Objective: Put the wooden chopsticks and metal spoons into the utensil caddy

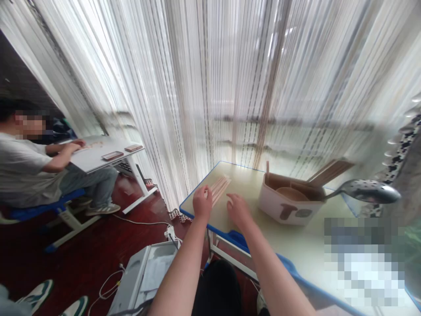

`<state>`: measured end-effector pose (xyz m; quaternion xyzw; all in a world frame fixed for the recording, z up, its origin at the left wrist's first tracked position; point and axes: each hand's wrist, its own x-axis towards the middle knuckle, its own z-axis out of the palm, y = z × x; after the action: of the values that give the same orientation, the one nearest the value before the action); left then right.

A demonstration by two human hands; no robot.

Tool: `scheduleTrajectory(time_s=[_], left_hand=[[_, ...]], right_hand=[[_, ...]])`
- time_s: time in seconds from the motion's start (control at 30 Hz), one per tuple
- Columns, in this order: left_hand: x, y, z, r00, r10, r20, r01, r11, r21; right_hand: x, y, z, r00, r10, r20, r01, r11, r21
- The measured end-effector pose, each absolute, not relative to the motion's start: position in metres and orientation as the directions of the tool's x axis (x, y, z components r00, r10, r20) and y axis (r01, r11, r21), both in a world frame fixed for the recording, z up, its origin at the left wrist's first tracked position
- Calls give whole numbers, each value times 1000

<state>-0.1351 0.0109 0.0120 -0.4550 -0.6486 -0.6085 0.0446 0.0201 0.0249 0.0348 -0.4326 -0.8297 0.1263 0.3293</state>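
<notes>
The left hand [201, 203] curls against thin pale wooden sticks [219, 189] on the cream, blue-edged counter [243, 180], any pinch hidden; the right hand [238, 210] hovers spread, just beside them.

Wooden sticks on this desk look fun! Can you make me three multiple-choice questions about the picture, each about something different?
1. Where are the thin wooden sticks?
A. On the floor
B. On the desk, by the left hand
C. Inside a shoe

2. What colour is the desk's edge?
A. Blue
B. Red
C. Green

3. How is the white box?
A. Shut with a lid
B. Upside down
C. Open on top

Answers:
1. B: the sticks lie on the desktop.
2. A: a blue strip runs along it.
3. C: its inside shows from above.
</notes>
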Motion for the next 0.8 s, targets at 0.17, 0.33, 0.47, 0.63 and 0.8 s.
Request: scheduleTrajectory(time_s=[0.17, 0.33, 0.47, 0.63, 0.8], left_hand=[[-146, -3, -4, -532, 521, 668, 742, -95, 664], [-149, -1, -8, -529, 570, 629, 763, -7, 647], [-148, 0, -7, -487, 619, 616, 787, 6, 617], [-146, -2, -5, -478, 628, 614, 792, 7, 610], [-146, -3, -5, -483, 629, 608, 784, 3, 620]], right_hand=[[-2, 14, 10, -564, 736, 375, 670, 673, -312], [0, 14, 11, -544, 776, 319, 727, 625, -284], [1, 12, 10, -426, 843, 328, 807, 518, -285], [1, 10, 15, -320, 904, 282, 865, 401, -301], [6, 23, 24, -175, 984, 23, 916, 172, -363]])
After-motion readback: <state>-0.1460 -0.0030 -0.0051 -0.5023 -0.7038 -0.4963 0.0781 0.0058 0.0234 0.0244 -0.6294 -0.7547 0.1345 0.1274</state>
